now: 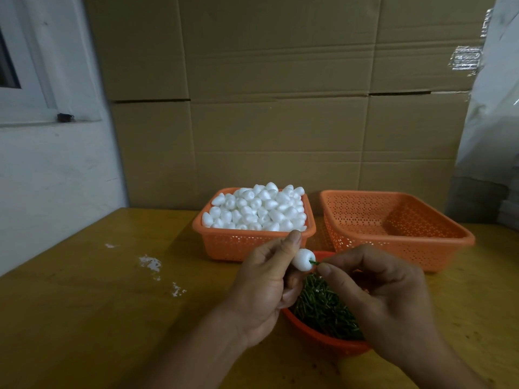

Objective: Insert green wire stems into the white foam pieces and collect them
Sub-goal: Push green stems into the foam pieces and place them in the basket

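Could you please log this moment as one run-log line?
left hand: holds foam piece | right hand: pushing green wire stem in | right basket: no finished pieces visible

Matt white foam pieces fill a perforated orange plastic basket on a glossy wooden table before corrugated cardboard.

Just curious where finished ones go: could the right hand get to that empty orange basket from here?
Probably yes: the empty basket sits just beyond the right hand, nothing between them, though it is pinching a green stem.
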A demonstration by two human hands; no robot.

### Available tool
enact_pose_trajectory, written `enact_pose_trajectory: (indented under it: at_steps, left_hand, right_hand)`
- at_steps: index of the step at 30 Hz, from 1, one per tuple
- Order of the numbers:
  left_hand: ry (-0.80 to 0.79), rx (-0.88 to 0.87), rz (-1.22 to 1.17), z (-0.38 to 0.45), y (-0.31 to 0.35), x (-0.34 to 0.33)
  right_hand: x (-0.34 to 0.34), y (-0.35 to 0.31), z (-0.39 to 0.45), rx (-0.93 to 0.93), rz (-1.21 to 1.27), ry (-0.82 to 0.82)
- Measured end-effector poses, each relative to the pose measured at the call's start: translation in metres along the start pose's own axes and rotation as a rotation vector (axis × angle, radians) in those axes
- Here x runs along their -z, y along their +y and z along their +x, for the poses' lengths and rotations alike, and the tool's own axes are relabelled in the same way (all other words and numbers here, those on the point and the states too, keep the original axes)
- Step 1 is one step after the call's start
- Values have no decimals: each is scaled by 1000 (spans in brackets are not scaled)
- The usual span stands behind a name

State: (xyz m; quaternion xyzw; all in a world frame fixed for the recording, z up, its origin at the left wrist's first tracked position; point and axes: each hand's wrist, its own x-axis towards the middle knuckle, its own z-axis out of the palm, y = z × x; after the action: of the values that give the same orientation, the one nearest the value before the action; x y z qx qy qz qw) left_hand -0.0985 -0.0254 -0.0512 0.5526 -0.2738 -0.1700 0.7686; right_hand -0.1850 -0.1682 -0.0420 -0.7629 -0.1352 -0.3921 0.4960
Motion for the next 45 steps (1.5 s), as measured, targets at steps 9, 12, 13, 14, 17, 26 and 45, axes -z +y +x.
enact_pose_trajectory:
  at_steps: [9, 12, 13, 14, 17, 26, 45]
  left_hand:
    - [37, -14, 41, -2, 0, -3]
    - [49, -21, 64, -2, 0, -4]
    - [47, -19, 66, -2, 0, -4]
    - [39, -15, 58, -1, 0, -3]
    - [-32, -5, -10, -1, 1, -1]
    - [-81, -60, -38, -2, 2, -3]
    - [-33, -209, 114, -2, -5, -5]
  right_hand:
    - [-2, 3, -2, 0, -3, -10]
    - [-2, 5, -3, -28, -52, -7]
    - [-2, 6, -3, -37, -85, 0]
    - [-2, 8, -4, -44, -119, 6]
    - [0, 12, -4, -84, -166, 2]
    - [-2, 8, -4, -38, -169, -4]
    - [-4, 3, -4, 36, -118, 13]
